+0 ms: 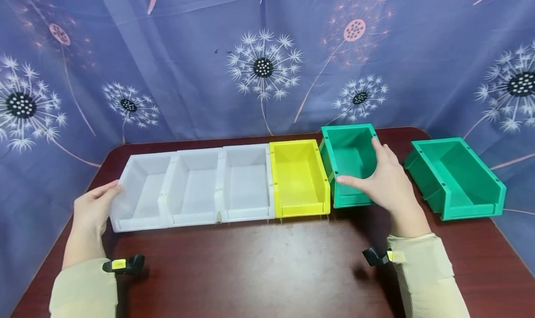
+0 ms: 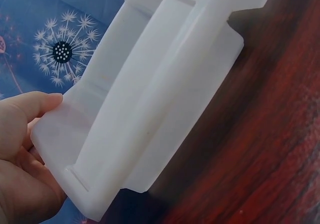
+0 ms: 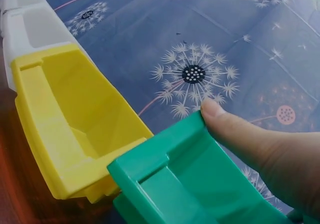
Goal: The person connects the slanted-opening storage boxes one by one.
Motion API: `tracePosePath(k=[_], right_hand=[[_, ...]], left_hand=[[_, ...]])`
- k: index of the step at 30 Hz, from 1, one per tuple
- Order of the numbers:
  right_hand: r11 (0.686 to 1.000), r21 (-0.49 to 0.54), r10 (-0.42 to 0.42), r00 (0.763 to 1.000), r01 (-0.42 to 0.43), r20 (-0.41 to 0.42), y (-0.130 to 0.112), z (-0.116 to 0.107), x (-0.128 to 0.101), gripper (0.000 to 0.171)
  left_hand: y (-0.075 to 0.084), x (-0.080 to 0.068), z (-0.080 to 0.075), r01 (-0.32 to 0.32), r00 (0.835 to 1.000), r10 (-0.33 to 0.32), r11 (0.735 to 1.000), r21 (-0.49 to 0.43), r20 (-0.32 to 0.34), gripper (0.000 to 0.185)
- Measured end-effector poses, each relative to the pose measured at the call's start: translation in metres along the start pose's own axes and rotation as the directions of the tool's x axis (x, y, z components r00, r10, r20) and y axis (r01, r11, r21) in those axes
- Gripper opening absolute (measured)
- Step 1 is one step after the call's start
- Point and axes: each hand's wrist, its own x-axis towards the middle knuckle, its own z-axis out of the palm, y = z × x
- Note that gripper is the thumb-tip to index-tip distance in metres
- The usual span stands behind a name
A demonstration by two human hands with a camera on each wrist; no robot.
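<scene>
Bins arranged in a row across a dark red-brown bench (image 1: 259, 267), seen against a blue backdrop (image 1: 209, 53) printed with dandelion heads. Three white bins are set side by side and touching; the leftmost white bin (image 1: 140, 192) is contacted on its outer left wall by the left hand (image 1: 93, 209), whose fingers are held straight against the plastic, with the thumb tip laid at the rim in the left wrist view. A yellow bin (image 1: 298, 178) is placed directly against the third white bin (image 1: 246, 183). Just beside the yellow bin, slightly angled and set a little farther back, a green bin (image 1: 347, 162) is gripped by the right hand (image 1: 386, 178): the thumb is pressed along the front left portion, and the fingers are hooked over the right wall. In the right wrist view, the thumb tip (image 3: 215, 109) is shown on the green rim. A second green bin (image 1: 455, 178) is placed apart at the right, turned at an angle. Pale sleeves (image 1: 422, 271) are worn on both arms.
</scene>
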Motion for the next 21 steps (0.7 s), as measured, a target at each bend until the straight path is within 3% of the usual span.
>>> tracePosePath(k=[7, 11, 16, 21], right_hand=[[0.998, -0.069, 0.001, 0.999, 0.002, 0.042, -0.004, -0.001, -0.001, 0.123], [0.983, -0.150, -0.090, 0.992, 0.101, 0.083, -0.007, -0.012, 0.007, 0.121], [0.929, -0.224, -0.242, 0.941, 0.295, 0.236, -0.021, -0.027, 0.029, 0.120], [0.894, -0.242, -0.267, 0.881, 0.378, 0.389, -0.037, -0.035, 0.050, 0.127]], left_hand=[[0.001, 0.001, 0.000, -0.054, 0.999, 0.054, 0.994, 0.091, 0.005, 0.060], [0.003, 0.001, 0.002, -0.069, 0.998, 0.067, 0.991, 0.113, 0.020, 0.061], [0.003, 0.002, -0.001, -0.092, 0.996, 0.089, 0.987, 0.131, 0.026, 0.061], [0.001, -0.001, -0.004, -0.105, 0.994, 0.101, 0.985, 0.136, 0.036, 0.063]])
